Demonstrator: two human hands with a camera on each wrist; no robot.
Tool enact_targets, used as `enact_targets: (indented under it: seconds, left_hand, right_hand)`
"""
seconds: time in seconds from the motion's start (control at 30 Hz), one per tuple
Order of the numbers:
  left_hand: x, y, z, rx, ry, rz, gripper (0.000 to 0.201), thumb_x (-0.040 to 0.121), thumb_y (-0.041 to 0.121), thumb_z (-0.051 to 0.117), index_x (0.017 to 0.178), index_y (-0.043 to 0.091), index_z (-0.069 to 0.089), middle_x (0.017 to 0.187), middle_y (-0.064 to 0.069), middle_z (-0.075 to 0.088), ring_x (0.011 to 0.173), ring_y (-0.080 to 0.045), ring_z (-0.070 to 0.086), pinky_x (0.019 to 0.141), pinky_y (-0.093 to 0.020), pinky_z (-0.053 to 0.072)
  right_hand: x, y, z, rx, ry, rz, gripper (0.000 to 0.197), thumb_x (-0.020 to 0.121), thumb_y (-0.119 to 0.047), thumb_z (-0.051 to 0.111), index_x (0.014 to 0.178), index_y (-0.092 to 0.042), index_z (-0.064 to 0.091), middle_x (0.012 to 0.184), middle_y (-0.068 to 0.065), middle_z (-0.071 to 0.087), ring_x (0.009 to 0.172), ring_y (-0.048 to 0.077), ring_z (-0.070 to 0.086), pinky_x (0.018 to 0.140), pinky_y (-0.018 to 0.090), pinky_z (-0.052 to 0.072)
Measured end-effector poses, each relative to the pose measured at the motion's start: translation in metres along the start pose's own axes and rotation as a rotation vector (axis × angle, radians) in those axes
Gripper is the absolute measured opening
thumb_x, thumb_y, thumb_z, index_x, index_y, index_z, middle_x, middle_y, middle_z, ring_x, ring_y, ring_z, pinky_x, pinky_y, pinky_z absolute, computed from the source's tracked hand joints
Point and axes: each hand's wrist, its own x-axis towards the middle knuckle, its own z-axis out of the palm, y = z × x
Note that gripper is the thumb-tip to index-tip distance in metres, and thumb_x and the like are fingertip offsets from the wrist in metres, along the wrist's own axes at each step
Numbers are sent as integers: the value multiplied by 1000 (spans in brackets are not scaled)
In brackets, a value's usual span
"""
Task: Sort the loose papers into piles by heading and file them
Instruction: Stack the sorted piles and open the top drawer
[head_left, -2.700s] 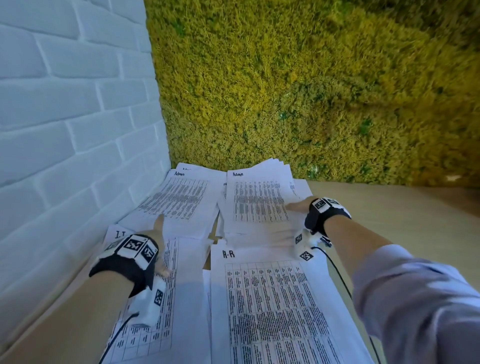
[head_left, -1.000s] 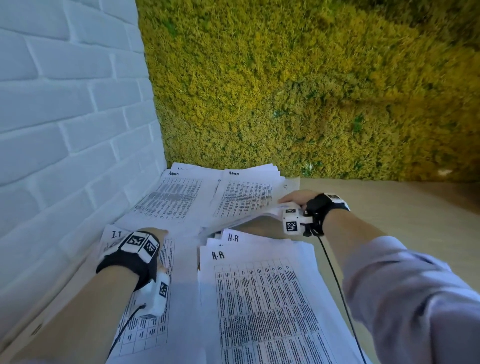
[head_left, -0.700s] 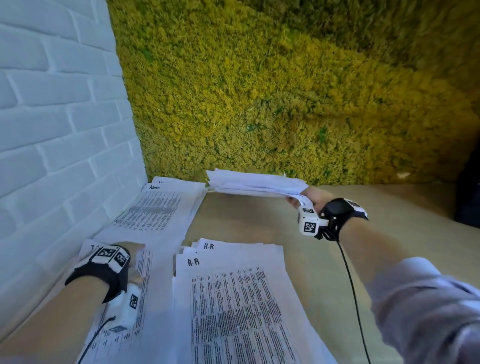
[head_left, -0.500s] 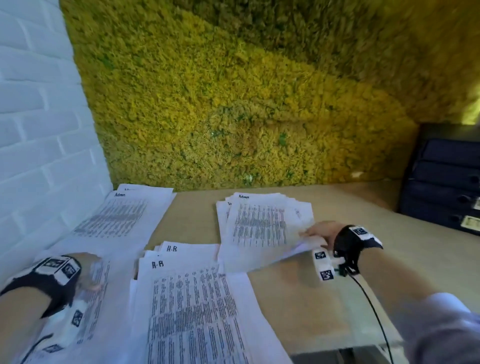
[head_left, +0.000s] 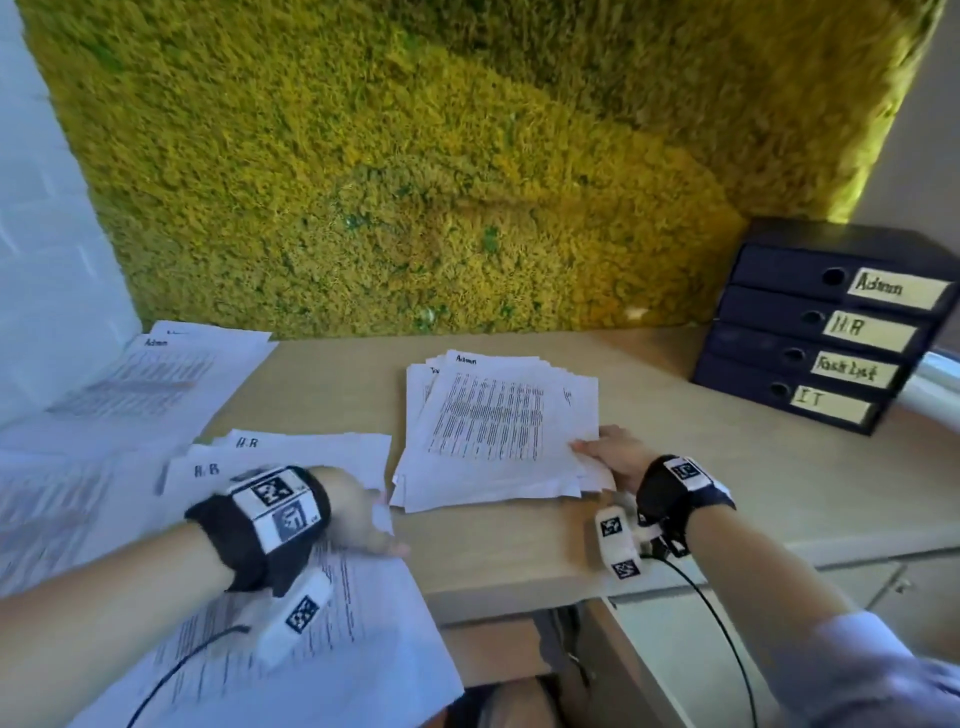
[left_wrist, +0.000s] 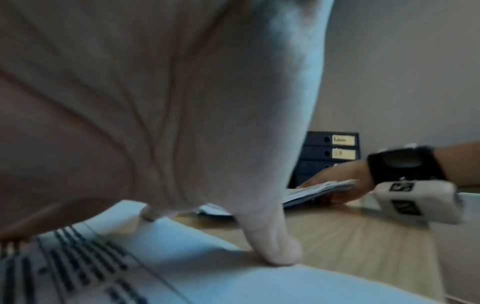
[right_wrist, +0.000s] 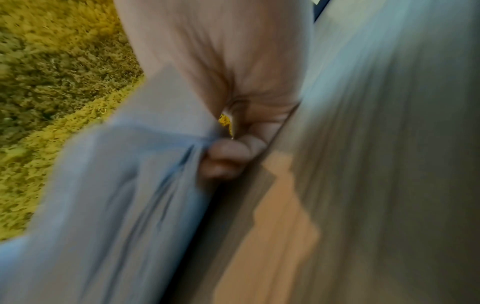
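Observation:
A fanned stack of sheets headed Admin (head_left: 498, 431) lies on the middle of the wooden desk (head_left: 727, 467). My right hand (head_left: 597, 453) pinches the stack's right edge, thumb on top and fingers (right_wrist: 226, 160) curled beneath the paper (right_wrist: 116, 185). My left hand (head_left: 382, 525) rests on the right edge of the H-R pile (head_left: 291, 457), with its thumb (left_wrist: 275, 253) pressing down on the top sheet (left_wrist: 233, 283). Four dark blue binders (head_left: 821, 332) are stacked at the right, labelled Admin, H-R, an unreadable word, and IT.
More Admin sheets (head_left: 171, 379) lie at the back left by the white brick wall (head_left: 47, 260). A blurred pile of sheets (head_left: 52, 509) sits at the far left. A moss wall (head_left: 415, 182) closes the back. The desk's front edge (head_left: 519, 587) runs just below my hands.
My right hand lifted the Admin stack from the back left, carried it right and lowered it to the desk's middle. My left hand moved from the I.T pile onto the H-R pile.

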Motion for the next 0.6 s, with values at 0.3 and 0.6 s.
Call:
enact_targets:
  seconds: [0.3,0.6]
  left_hand:
    - [41,1,11,-6,-30,-4,112,78,80,41,152,10,-6,148,-11,41,123,-28,51,99,-34,44]
    - [64,-8,-5,-16,18,50,113,78,75,50,152,17,-12,149,-5,41,125,-24,51,100,-31,43]
  right_hand:
    - [11,-38,-8,-790,190,-36,99,71,-82,54,133,-5,48,134,17,53,123,33,50,101,38,44]
    - [14,-43,24,-903,17,26,59,74,-56,75,100,-8,53,105,8,61,94,25,60,81,32,51]
